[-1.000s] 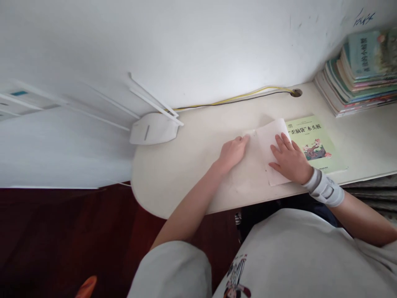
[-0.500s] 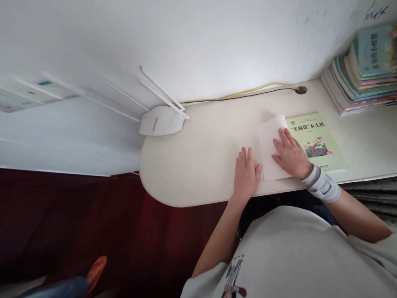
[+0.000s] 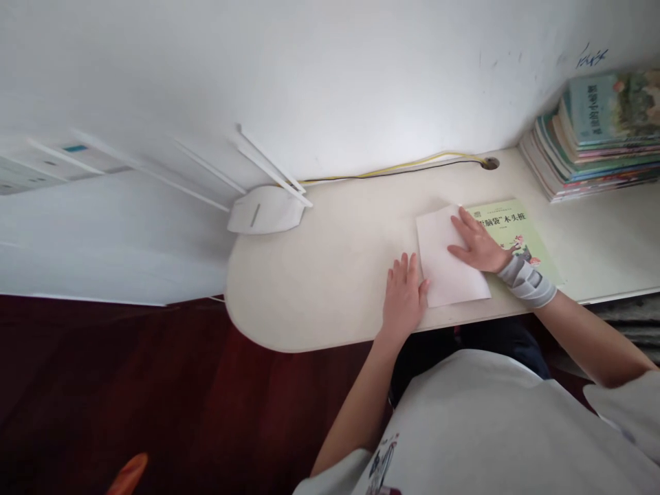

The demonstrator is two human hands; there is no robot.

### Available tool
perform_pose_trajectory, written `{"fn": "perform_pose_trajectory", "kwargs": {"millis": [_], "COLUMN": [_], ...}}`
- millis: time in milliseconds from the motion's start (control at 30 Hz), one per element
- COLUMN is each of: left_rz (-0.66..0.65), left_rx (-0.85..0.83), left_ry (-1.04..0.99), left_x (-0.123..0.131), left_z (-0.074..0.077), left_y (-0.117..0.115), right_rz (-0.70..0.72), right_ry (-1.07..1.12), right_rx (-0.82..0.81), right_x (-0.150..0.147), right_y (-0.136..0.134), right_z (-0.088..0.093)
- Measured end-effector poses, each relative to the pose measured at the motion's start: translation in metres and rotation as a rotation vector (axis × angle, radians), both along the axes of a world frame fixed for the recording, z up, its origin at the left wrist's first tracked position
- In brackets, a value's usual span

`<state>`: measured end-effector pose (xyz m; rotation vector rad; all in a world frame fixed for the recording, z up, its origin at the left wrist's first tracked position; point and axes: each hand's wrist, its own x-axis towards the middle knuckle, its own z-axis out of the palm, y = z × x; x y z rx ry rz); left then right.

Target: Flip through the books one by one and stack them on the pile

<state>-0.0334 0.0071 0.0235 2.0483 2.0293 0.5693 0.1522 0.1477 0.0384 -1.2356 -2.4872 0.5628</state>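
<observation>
A sheet of white paper, looking folded, lies on the desk and reaches to the left part of a green book. My right hand rests on the paper's right side, fingers spread and thumb apart; its wrist wears a grey band and passes over the book. Flat on the desk, just left of the paper, is my left hand, with its fingers stretched out and its thumb at the paper's lower left edge. Neither hand grasps anything.
The white desk has a rounded left end. A white router with long antennas stands there, by the wall. Yellow and black cables run along the wall to a hole. Stacked books stand at the back right.
My right hand has slid slightly over the paper toward its right edge, and the paper's raised far edge now lies flatter. My left hand stays nearly in place. The view has shifted a little.
</observation>
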Motion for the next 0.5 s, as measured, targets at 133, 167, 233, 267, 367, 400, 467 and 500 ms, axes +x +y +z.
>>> {"fn": "perform_pose_trajectory", "kwargs": {"millis": [133, 167, 233, 267, 367, 400, 467, 500], "left_rz": [-0.003, 0.0, 0.005, 0.004, -0.006, -0.014, -0.041, -0.058], "left_rx": [0.005, 0.004, 0.0, 0.0, 0.008, 0.01, 0.007, 0.003], "left_ry": [-0.002, 0.0, 0.0, -0.001, -0.003, -0.003, -0.008, -0.014], "left_x": [0.0002, 0.0003, 0.0003, 0.0002, -0.0002, -0.0004, -0.0007, -0.0009], "left_z": [0.001, 0.0009, 0.0004, 0.0001, -0.0001, 0.0002, 0.0014, 0.0022], "left_y": [0.0003, 0.0003, 0.0003, 0.0001, -0.001, -0.0015, -0.0024, -0.0028], "right_rz": [0.035, 0.033, 0.024, 0.016, -0.027, -0.042, -0.057, -0.058], "right_ry": [-0.054, -0.07, -0.101, -0.109, -0.118, -0.123, -0.138, -0.144], "right_rx": [0.012, 0.012, 0.014, 0.018, 0.041, 0.049, 0.062, 0.07], "right_x": [-0.0049, -0.006, -0.0074, -0.0077, -0.0084, -0.0088, -0.0101, -0.011], "right_y": [-0.0055, -0.0071, -0.0088, -0.0089, -0.0079, -0.0078, -0.0086, -0.0094], "right_z": [-0.007, -0.0065, -0.0044, -0.0035, -0.0023, -0.0023, -0.0026, -0.0025]}}
